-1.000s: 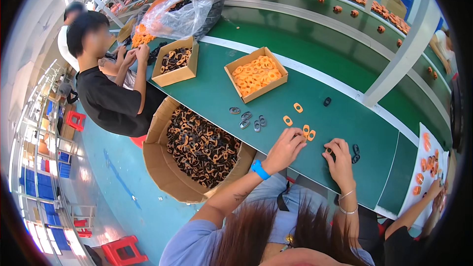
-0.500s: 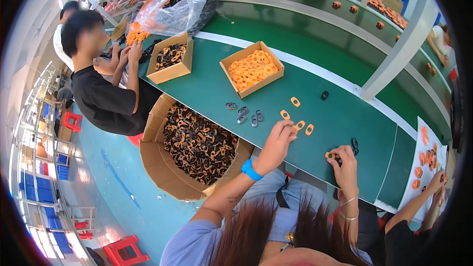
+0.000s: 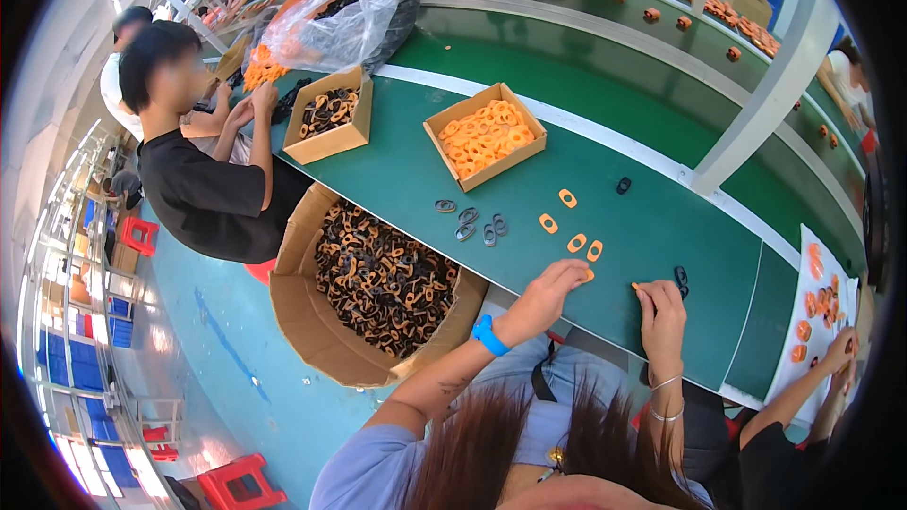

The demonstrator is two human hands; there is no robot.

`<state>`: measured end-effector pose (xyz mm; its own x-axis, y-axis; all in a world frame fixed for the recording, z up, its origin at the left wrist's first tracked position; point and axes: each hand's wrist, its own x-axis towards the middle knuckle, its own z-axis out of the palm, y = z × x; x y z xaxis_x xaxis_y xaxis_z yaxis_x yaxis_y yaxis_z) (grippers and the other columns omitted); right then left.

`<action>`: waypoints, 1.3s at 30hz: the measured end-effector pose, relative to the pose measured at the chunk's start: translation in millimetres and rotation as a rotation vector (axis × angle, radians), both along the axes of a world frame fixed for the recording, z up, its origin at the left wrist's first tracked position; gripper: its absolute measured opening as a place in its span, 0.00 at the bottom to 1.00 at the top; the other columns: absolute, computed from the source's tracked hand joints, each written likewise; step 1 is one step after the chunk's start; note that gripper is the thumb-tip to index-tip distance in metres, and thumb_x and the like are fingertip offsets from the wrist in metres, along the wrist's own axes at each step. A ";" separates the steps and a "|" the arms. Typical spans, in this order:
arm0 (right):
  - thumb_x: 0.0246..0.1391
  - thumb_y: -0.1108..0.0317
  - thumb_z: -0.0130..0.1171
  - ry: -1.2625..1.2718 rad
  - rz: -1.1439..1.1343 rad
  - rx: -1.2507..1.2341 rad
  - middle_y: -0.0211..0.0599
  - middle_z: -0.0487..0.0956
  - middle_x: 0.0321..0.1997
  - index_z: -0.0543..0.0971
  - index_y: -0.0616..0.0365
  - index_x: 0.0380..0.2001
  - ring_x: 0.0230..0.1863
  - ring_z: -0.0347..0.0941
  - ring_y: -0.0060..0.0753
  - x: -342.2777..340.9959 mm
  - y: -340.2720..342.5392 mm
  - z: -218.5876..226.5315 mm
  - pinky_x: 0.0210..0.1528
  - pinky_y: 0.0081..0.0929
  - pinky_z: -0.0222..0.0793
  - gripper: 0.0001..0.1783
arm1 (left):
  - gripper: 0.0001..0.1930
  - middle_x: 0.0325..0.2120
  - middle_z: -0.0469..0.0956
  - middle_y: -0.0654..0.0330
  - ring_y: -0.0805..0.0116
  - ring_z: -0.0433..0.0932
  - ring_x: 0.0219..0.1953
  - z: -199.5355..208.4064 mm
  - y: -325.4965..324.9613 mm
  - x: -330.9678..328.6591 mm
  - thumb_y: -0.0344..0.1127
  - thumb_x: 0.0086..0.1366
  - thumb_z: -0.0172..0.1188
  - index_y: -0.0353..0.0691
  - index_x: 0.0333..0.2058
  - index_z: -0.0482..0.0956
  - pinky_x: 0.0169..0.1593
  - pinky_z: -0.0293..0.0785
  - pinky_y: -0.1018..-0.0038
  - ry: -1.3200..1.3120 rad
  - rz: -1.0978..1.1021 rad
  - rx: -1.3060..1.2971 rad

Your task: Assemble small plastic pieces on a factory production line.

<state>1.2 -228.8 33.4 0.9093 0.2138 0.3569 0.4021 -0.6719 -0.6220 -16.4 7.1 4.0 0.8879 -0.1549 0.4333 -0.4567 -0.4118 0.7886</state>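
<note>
My left hand (image 3: 548, 300) pinches an orange oval ring (image 3: 587, 277) just above the green table. To its right, my right hand (image 3: 661, 314) is closed on a small orange piece (image 3: 636, 287), mostly covered by the fingers. Several loose orange oval rings (image 3: 567, 198) lie flat beyond my left hand. Farther left is a cluster of dark oval rings (image 3: 467, 216). Black oval pieces (image 3: 681, 276) sit close beside my right hand, and a single black piece (image 3: 624, 185) lies farther back.
An open carton of orange rings (image 3: 485, 178) and another of mixed black-and-orange pieces (image 3: 331, 143) stand on the table (image 3: 397, 191). Below its left edge is a big carton (image 3: 312, 345) full of assembled pieces. A metal post (image 3: 770, 85) rises at right. Co-workers sit on both sides.
My left hand has moved right and nearer to me, carrying an orange ring from the loose group. My right hand has turned its piece slightly. Another person's hand has appeared over the far conveyor.
</note>
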 end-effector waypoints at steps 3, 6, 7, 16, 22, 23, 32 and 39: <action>0.53 0.78 0.64 -0.034 0.034 0.024 0.42 0.79 0.37 0.82 0.65 0.33 0.40 0.77 0.45 -3.3 1.7 -1.4 0.43 0.36 0.72 0.04 | 0.15 0.51 0.75 0.46 0.44 0.76 0.53 0.4 3.9 -2.8 0.15 0.60 0.53 0.31 0.46 0.75 0.56 0.76 0.61 0.039 -0.050 0.032; 0.49 0.79 0.66 -0.023 0.058 0.031 0.42 0.79 0.38 0.82 0.64 0.32 0.41 0.77 0.44 -5.9 -1.1 -7.5 0.44 0.35 0.73 0.06 | 0.18 0.53 0.74 0.46 0.44 0.74 0.55 1.2 7.6 -3.9 0.13 0.56 0.52 0.31 0.46 0.75 0.58 0.74 0.60 0.062 -0.091 0.081; 0.49 0.79 0.66 -0.021 0.054 0.031 0.42 0.79 0.38 0.82 0.64 0.32 0.41 0.77 0.44 -5.9 -2.0 -7.2 0.44 0.35 0.73 0.06 | 0.20 0.54 0.73 0.46 0.44 0.73 0.56 1.3 8.1 -3.4 0.13 0.54 0.52 0.32 0.46 0.76 0.58 0.74 0.60 0.053 -0.106 0.111; 0.49 0.78 0.66 0.063 0.115 0.035 0.42 0.78 0.39 0.81 0.64 0.33 0.41 0.74 0.47 0.3 8.8 -0.9 0.44 0.38 0.72 0.06 | 0.12 0.51 0.74 0.50 0.48 0.72 0.54 5.4 11.4 0.1 0.26 0.62 0.64 0.36 0.45 0.79 0.55 0.74 0.60 -0.050 -0.069 0.211; 0.49 0.77 0.66 0.080 0.150 0.054 0.42 0.77 0.40 0.82 0.64 0.33 0.42 0.74 0.47 1.6 11.7 -3.4 0.44 0.38 0.72 0.06 | 0.10 0.49 0.76 0.53 0.50 0.74 0.51 -1.6 10.2 1.7 0.25 0.60 0.65 0.37 0.42 0.82 0.53 0.75 0.61 -0.066 -0.041 0.160; 0.49 0.77 0.66 0.083 0.149 0.058 0.42 0.77 0.40 0.82 0.64 0.33 0.42 0.74 0.47 1.3 12.0 -2.9 0.44 0.39 0.72 0.06 | 0.10 0.49 0.76 0.53 0.50 0.74 0.51 -1.8 10.1 1.9 0.25 0.60 0.65 0.37 0.42 0.82 0.53 0.75 0.61 -0.066 -0.043 0.163; 0.48 0.78 0.66 0.087 0.154 0.062 0.42 0.77 0.39 0.81 0.64 0.32 0.42 0.74 0.47 1.3 13.4 -2.8 0.43 0.39 0.71 0.06 | 0.10 0.47 0.78 0.55 0.51 0.76 0.49 -2.2 9.2 1.5 0.25 0.61 0.65 0.38 0.42 0.84 0.51 0.76 0.62 -0.055 -0.014 0.132; 0.47 0.78 0.67 0.088 0.147 0.090 0.42 0.76 0.37 0.79 0.64 0.31 0.40 0.74 0.48 0.9 16.1 -5.6 0.42 0.40 0.71 0.07 | 0.10 0.46 0.78 0.55 0.51 0.76 0.50 -5.8 8.6 1.0 0.25 0.61 0.64 0.37 0.42 0.83 0.52 0.75 0.61 -0.067 -0.001 0.147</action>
